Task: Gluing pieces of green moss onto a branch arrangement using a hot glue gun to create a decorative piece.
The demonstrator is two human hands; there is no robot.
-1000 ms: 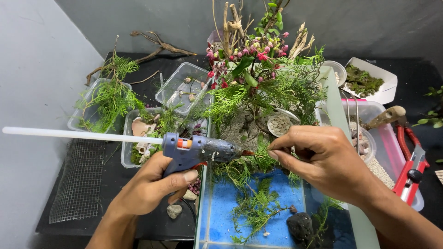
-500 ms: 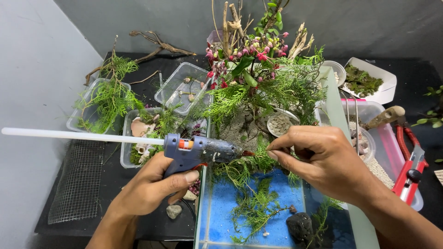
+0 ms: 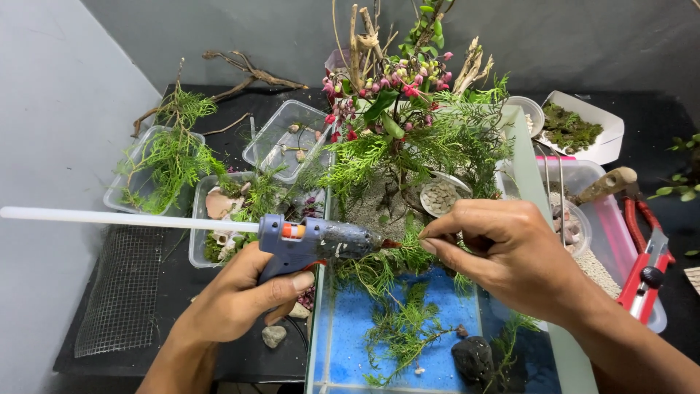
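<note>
- The glass tank [image 3: 536, 219] stands on the dark surface [image 3: 219, 350], with a blue sand floor and green sprigs inside.
- The left hand [image 3: 244, 299] is wrapped around the blue glue gun [image 3: 313, 241], a white glue stick [image 3: 124, 218] jutting out behind; the nozzle meets a green sprig [image 3: 397, 255] over the tank.
- The right hand [image 3: 510, 255] pinches that sprig, probably between thumb and forefinger.

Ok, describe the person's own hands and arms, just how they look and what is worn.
Both are bare: the left hand and right hand have no gloves, rings or watch visible. The forearms show no sleeves as far as the picture's bottom edge. Fingernails are short and plain. No markings, bands or bandages can be seen on either.
</note>
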